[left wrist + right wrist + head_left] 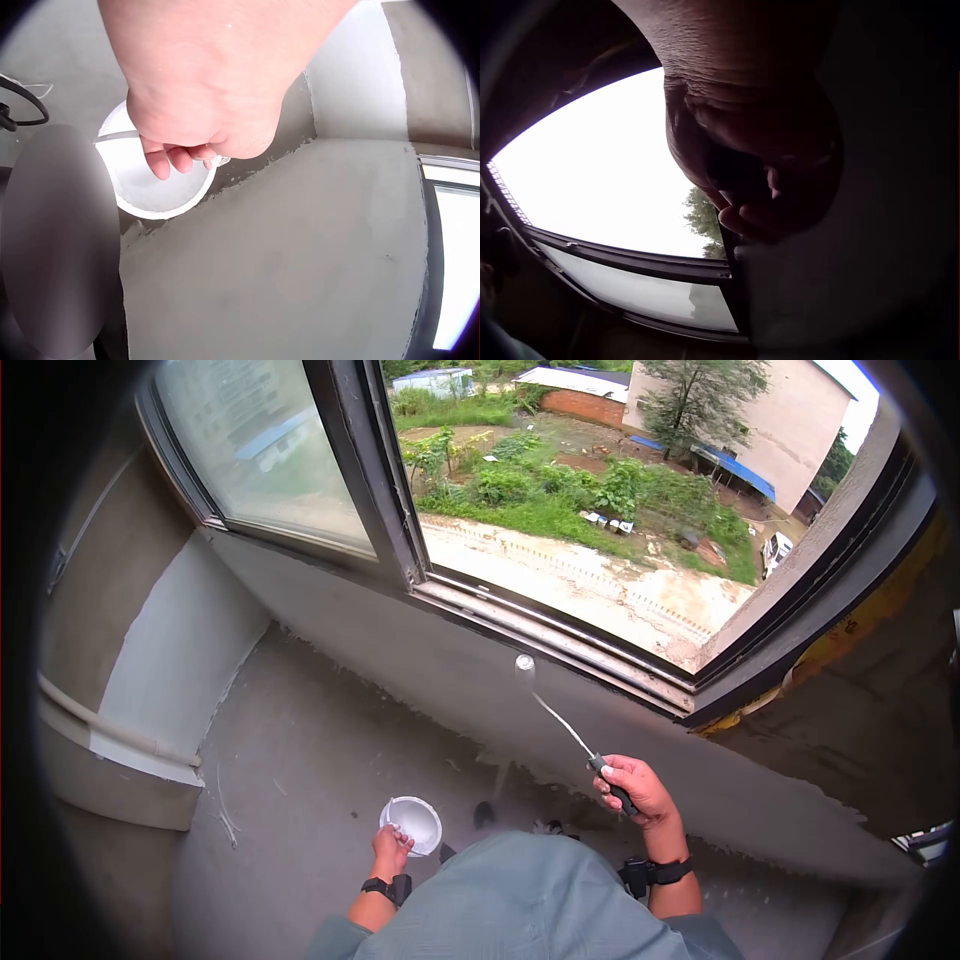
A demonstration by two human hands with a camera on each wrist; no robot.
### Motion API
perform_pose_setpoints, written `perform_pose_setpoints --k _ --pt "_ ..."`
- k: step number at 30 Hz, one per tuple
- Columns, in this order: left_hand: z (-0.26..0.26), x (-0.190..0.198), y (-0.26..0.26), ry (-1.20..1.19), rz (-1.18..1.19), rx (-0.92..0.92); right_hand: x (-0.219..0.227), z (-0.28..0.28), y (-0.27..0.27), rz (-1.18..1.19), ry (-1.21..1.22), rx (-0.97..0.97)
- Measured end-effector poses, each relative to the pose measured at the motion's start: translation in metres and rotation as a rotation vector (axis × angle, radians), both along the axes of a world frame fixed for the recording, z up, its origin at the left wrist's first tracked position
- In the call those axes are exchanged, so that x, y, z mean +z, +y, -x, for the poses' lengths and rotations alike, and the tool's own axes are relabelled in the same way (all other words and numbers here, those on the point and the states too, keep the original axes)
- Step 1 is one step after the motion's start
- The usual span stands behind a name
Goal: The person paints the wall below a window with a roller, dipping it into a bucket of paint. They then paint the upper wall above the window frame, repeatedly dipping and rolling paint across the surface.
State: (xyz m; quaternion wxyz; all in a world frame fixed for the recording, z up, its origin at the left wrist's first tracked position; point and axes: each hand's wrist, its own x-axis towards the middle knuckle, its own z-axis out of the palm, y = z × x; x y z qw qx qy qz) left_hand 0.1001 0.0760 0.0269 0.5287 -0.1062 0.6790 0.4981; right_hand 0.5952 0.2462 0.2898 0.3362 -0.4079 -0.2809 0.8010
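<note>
Right hand [632, 788] clamped on mini roller [524, 667] at frame centre, left hand [391, 850] gripping paint bucket [414, 822]: roll with steady, even pressure under the window sill [560, 650].

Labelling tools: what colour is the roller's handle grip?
Black grip, held in the right hand; head view.

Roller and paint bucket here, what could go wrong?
The roller sits high on the wall, right under the window frame, so white paint could smear the frame. The left hand holds the small bucket only by its thin handle, so it may tip or drip onto the floor.
</note>
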Motion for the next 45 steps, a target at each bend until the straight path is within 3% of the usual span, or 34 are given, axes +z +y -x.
perform_pose_setpoints --k 8,15,21,26,45 --pt "-0.020 -0.004 0.027 0.024 -0.021 -0.080 0.013 -0.073 -0.063 -0.024 -0.047 -0.106" --pt "-0.019 -0.018 0.038 -0.018 -0.014 -0.045 0.024 -0.085 -0.085 -0.016 -0.068 -0.158" --pt "-0.005 -0.025 0.035 -0.013 -0.038 -0.069 0.023 -0.050 -0.059 0.032 -0.103 -0.122" --pt "0.009 -0.022 0.034 -0.046 0.024 0.033 0.020 -0.016 -0.031 0.044 -0.066 -0.072" --pt "0.065 -0.030 0.013 -0.040 0.005 0.148 -0.008 0.149 0.102 0.082 0.091 0.168"
